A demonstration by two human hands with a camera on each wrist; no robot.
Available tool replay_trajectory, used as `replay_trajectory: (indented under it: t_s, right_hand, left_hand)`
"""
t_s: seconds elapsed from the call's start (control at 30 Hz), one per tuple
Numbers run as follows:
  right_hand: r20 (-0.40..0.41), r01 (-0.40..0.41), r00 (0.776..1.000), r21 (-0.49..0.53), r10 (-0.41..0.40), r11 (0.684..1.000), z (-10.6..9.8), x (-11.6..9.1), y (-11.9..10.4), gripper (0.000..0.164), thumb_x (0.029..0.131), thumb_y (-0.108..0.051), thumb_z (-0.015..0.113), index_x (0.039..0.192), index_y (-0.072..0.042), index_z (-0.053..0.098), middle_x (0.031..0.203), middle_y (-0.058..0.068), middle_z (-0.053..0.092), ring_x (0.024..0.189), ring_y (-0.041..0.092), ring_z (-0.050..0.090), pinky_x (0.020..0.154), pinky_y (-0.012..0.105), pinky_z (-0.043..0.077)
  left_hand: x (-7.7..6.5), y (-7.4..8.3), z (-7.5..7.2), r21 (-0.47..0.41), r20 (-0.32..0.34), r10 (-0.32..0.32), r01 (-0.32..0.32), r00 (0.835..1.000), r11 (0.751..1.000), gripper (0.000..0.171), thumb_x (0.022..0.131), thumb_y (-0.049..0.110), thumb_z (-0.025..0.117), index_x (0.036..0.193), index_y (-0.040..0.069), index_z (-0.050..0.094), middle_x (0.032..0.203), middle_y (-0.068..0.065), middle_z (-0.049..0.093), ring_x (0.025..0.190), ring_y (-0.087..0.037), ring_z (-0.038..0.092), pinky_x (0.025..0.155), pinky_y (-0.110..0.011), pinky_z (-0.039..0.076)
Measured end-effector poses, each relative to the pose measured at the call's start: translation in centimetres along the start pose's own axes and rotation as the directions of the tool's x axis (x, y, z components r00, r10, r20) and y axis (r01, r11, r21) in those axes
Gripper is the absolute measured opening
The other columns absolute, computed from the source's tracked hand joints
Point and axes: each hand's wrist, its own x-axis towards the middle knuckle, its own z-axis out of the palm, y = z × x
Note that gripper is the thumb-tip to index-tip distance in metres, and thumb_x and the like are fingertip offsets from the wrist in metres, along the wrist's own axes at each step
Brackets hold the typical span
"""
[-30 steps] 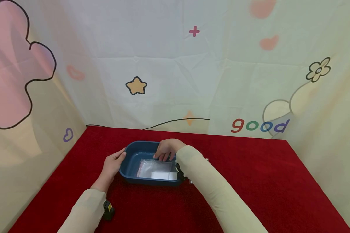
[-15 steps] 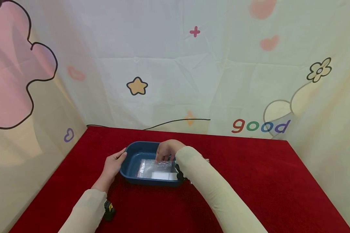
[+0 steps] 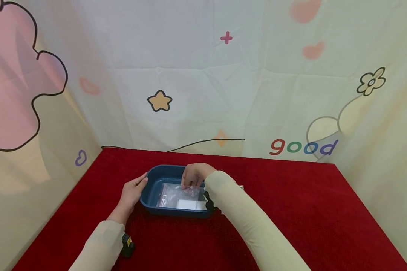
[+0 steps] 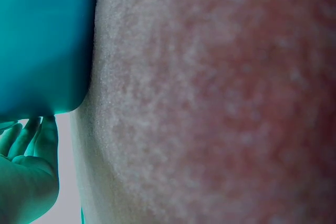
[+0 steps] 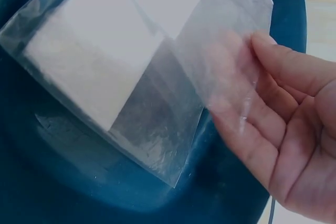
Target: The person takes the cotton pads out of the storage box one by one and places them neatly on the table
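A blue plastic basin (image 3: 152, 194) stands on the table. My left hand (image 3: 130, 192) holds its left rim between thumb and fingers; in the left wrist view this hand (image 4: 29, 182) touches the basin's side (image 4: 42, 40). Inside lies a clear plastic bag (image 3: 178, 191) with flat white rectangular pieces (image 3: 187, 204) in or under it; I cannot tell which. Reaching in, my right hand (image 3: 194, 175) pinches the bag's edge. The right wrist view shows the bag (image 5: 231, 19) between thumb and fingers of that hand (image 5: 299, 114), some fingers behind the film.
Red cloth (image 3: 291, 210) covers the table. A printed curtain (image 3: 196, 105) hangs behind and at both sides. Right of the basin, a small pale printed item (image 3: 241, 186) shows, mostly hidden by my right sleeve (image 3: 244, 214).
My right hand's fingers have closed on the bag's far edge, and the bag has lifted and creased slightly. My left hand stays on the basin's rim.
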Motion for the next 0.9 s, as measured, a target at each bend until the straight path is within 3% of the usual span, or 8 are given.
replay_trajectory:
  t_s: [0.2, 0.63, 0.9]
  right_hand:
    - [-0.003, 0.028, 1.000, 0.041, -0.028, 0.999, -0.18, -0.09, 0.20, 0.016, 0.098, -0.007, 0.066, 0.088, -0.006, 0.078, 0.073, 0.000, 0.071, 0.070, 0.011, 0.059, 0.065, 0.023, 0.053]
    - [-0.004, 0.047, 0.999, 0.207, -0.048, 0.977, -0.49, -0.33, 0.21, 0.016, 0.101, -0.005, 0.060, 0.102, 0.001, 0.075, 0.076, 0.005, 0.072, 0.067, 0.012, 0.069, 0.065, 0.021, 0.058]
    - [-0.004, 0.097, 0.995, 0.236, -0.099, 0.967, -0.82, -0.40, 0.06, 0.022, 0.104, -0.005, 0.054, 0.111, 0.004, 0.073, 0.076, 0.004, 0.071, 0.067, 0.011, 0.070, 0.063, 0.020, 0.058]
  left_hand:
    - [-0.05, 0.02, 0.17, 0.000, -0.006, -0.003, 0.003, 1.000, 1.000, 0.049, 0.110, 0.022, 0.048, 0.155, 0.005, 0.042, 0.162, -0.019, 0.039, 0.155, -0.037, 0.033, 0.124, -0.052, 0.036]
    - [-0.30, 0.04, 0.13, -0.008, 0.004, -0.010, 0.010, 1.000, 1.000, 0.049, 0.110, 0.023, 0.047, 0.156, 0.006, 0.041, 0.163, -0.019, 0.037, 0.155, -0.037, 0.033, 0.123, -0.052, 0.037]
    - [-0.12, 0.03, 0.07, -0.002, -0.004, -0.013, 0.013, 1.000, 1.000, 0.049, 0.110, 0.023, 0.046, 0.156, 0.007, 0.041, 0.163, -0.019, 0.037, 0.155, -0.037, 0.033, 0.123, -0.052, 0.037]
